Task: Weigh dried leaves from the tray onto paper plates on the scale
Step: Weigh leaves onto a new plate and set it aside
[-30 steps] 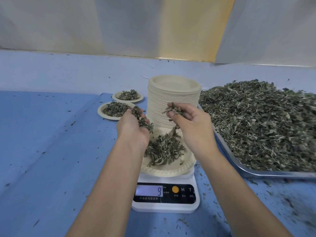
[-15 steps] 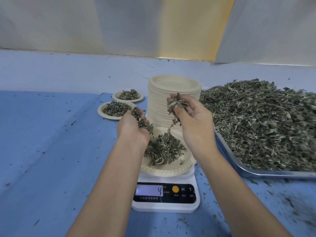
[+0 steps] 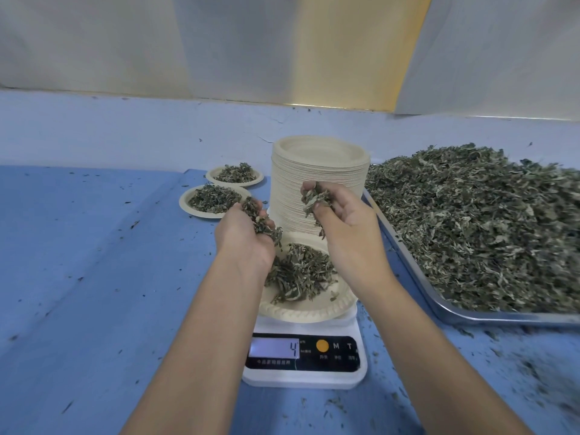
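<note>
Two filled plates (image 3: 216,200) set aside at far left, third paper plate (image 3: 301,310) on the scale (image 3: 304,376) reads 4, so portion seems incomplete; my left hand (image 3: 243,233) cups leaves, right hand (image 3: 340,219) pinches a tuft above it, tray (image 3: 470,315) still heaped.

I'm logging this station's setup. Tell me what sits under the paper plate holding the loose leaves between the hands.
The paper plate rests on a white digital scale whose display reads 4. The plate covers the weighing platform, so that cannot be seen. The scale stands on the blue table.
</note>
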Demonstrator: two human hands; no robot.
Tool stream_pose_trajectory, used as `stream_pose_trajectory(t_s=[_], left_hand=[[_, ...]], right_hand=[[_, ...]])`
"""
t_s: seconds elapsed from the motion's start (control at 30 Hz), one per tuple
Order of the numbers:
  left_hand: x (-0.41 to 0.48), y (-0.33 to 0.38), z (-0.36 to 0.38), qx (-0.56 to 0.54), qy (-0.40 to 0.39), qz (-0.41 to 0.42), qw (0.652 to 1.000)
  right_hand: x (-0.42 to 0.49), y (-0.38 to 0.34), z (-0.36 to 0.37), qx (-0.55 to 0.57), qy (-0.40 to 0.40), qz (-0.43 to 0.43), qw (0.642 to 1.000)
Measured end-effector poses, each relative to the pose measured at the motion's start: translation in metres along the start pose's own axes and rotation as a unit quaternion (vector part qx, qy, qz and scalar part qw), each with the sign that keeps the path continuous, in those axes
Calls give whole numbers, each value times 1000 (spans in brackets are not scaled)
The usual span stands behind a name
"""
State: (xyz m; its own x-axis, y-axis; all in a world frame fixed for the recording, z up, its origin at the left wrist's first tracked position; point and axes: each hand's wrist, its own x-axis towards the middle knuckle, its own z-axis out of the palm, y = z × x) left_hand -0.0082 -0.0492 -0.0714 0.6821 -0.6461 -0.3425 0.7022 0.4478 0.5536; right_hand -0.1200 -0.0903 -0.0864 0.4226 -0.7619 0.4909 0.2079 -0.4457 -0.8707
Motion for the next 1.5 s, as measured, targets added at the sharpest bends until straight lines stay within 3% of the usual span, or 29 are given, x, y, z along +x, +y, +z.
stream_pose_trajectory(t_s=[0.27,0.43,0.57,0.8,1.0,1.5], left_hand=[[0,3,-1,-4,8,21,1000],[0,6,-1,7,15,50,999],[-1,5,-1,21,10,49,999],[-4,3,2,40,-37,15,998],[-13,3,6,59,-104,-13,993],[-20,2,13,129,-114,40,984]], right_hand=[[-3,7,0,-107,-37,8,994],[-3,11,-9,-273,-175,44,945],[0,2,-17,-188,-155,54,968],[2,2,-14,-113,-24,47,992],[3,-4,-9,-64,-33,45,996],[0,-5,-1,-73,-16,76,994]])
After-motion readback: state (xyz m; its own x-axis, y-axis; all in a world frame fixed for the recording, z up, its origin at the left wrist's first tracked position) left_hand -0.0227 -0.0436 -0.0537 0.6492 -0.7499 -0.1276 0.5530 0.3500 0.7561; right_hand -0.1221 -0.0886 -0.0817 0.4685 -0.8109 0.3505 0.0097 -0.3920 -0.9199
